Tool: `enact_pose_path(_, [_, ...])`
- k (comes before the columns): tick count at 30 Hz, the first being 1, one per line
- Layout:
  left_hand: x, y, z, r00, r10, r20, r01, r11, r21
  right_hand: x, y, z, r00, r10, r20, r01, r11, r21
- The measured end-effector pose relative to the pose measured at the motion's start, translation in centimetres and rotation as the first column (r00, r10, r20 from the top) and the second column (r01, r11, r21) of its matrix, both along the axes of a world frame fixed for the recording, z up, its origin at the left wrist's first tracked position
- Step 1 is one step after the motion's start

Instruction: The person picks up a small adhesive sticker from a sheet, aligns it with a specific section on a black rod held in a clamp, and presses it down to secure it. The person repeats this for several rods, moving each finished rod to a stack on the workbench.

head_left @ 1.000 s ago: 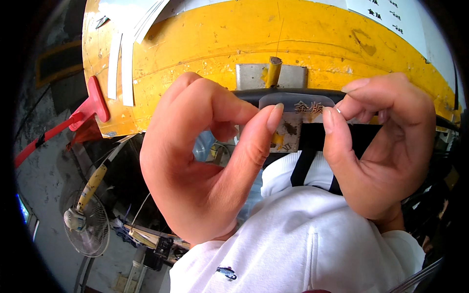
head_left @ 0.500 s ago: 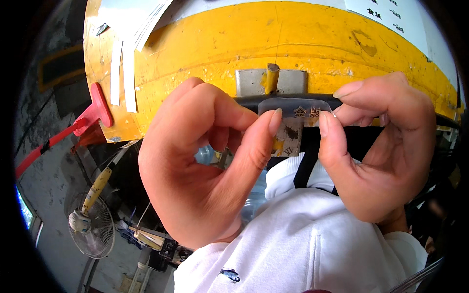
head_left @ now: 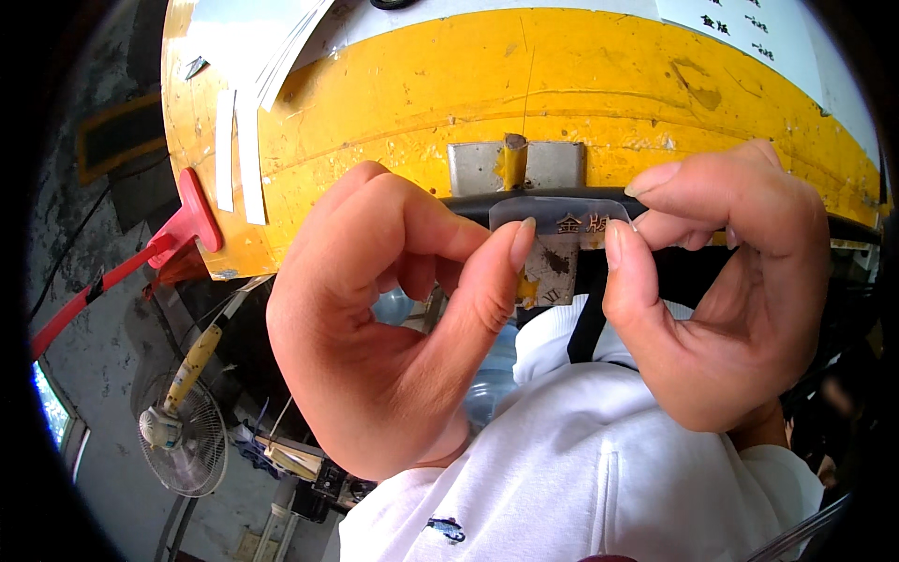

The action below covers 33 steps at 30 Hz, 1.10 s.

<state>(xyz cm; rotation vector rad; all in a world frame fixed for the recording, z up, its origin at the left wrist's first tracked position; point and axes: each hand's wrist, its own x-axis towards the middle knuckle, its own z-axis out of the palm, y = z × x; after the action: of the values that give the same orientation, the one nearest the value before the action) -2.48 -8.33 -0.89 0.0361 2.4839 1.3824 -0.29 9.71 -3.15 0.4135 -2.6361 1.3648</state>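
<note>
A small clear plastic strip [head_left: 538, 217] with rounded corners and two dark printed characters is stretched level between my hands. My left hand [head_left: 375, 318] pinches its left end between thumb and forefinger, the other fingers curled behind. At the other end, the thumb of my right hand [head_left: 726, 290] presses against the strip, with the forefinger bent above it and partly apart. Just behind and below the strip, a worn metal plate [head_left: 554, 272] with yellow paint marks hangs from the table edge.
The yellow table [head_left: 393, 103] carries white paper strips [head_left: 251, 159] at left and a printed sheet [head_left: 763, 37] at far right. A metal bracket [head_left: 552, 167] sits on its front edge. Left of it are a red T-shaped handle [head_left: 197, 215] and a standing fan [head_left: 183, 440].
Both hands and the strip sit slightly lower and a little further left in the picture. The table and fan have shifted slightly too. My grip looks the same.
</note>
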Motion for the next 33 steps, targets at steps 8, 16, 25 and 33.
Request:
enact_pose_path(8, [-0.01,-0.11,0.23,1.000,0.004,0.021,-0.004,1.000,-0.012,-0.09,-0.11,-0.08,1.000,0.010,-0.014,-0.009,1.000,0.018])
enact_pose_path(16, [-0.19,0.03,0.26,1.000,-0.003,0.022,0.004,1.000,-0.020,-0.10,-0.36,-0.24,0.998,-0.012,-0.056,0.013,1.000,0.022])
enact_pose_path(25, [-0.24,-0.14,0.25,0.999,-0.002,0.048,0.001,1.000,0.024,0.19,-0.55,-0.08,0.999,-0.031,0.008,0.031,0.999,0.013])
enact_pose_path(33, [-0.38,0.12,0.19,0.999,-0.006,0.040,0.005,1.000,0.010,0.39,-0.26,-0.38,0.999,-0.043,0.013,0.043,0.999,-0.005])
